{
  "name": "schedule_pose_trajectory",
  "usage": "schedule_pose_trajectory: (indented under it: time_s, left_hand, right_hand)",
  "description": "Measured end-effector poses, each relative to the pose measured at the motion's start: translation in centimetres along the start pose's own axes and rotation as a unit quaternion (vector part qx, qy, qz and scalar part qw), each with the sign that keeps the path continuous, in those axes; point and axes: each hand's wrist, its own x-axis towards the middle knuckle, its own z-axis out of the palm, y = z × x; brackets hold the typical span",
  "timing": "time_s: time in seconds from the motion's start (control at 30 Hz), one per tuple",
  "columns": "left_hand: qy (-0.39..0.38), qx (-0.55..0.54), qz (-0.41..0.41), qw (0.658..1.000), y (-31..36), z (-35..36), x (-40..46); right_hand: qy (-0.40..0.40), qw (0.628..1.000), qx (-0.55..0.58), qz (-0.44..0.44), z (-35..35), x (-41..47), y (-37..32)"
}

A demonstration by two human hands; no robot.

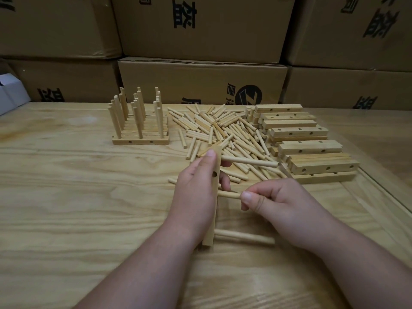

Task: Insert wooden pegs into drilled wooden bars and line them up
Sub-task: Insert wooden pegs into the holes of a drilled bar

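My left hand grips a drilled wooden bar held on edge, its length running away from me. Two pegs stick out of the bar to the right: one at the far end and one at the near end. My right hand pinches a third peg, whose tip meets the bar at its middle. A loose pile of pegs lies beyond the hands. Finished bars with upright pegs stand in a row at the back left.
Stacks of empty drilled bars sit at the right of the wooden table. Cardboard boxes wall off the back edge. A white box pokes in at the far left.
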Motion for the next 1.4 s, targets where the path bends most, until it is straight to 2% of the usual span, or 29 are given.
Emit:
schedule_pose_trajectory:
  time_s: [0.17,0.27,0.37,0.5,0.8,1.0,1.2,1.4]
  left_hand:
    - [0.006,0.011,-0.004,1.0,0.0,-0.1,0.1]
    - [0.016,0.026,-0.013,0.999,-0.1,0.0,0.3]
    - [0.029,0.059,0.01,0.998,-0.3,0.2,0.3]
    - [0.035,0.091,0.043,0.994,-0.6,0.4,0.2]
    - [0.051,0.086,0.018,0.995,-0.6,0.3,0.2]
    - [0.073,0.099,0.025,0.992,-0.6,0.6,0.1]
    - [0.078,0.095,0.017,0.992,-0.6,0.6,0.1]
    - [0.068,0.105,0.004,0.992,-0.6,0.3,0.2]
  right_hand:
    - [0.019,1.0,-0.021,-0.002,0.2,-0.2,-0.2]
    - [0.037,0.996,-0.081,-0.022,0.2,-0.5,-0.5]
    - [0.052,0.987,-0.148,-0.046,0.1,-0.8,-1.0]
    - [0.069,0.98,-0.178,-0.061,0.1,-0.9,-1.4]
    - [0.016,0.998,-0.053,0.021,0.2,-0.7,-1.2]
    - [0.028,0.997,-0.058,0.041,0.4,-0.9,-2.1]
    - [0.041,0.993,-0.106,0.025,0.8,-1.2,-2.2]
    - [0.009,0.998,-0.044,0.054,0.6,-0.7,-1.7]
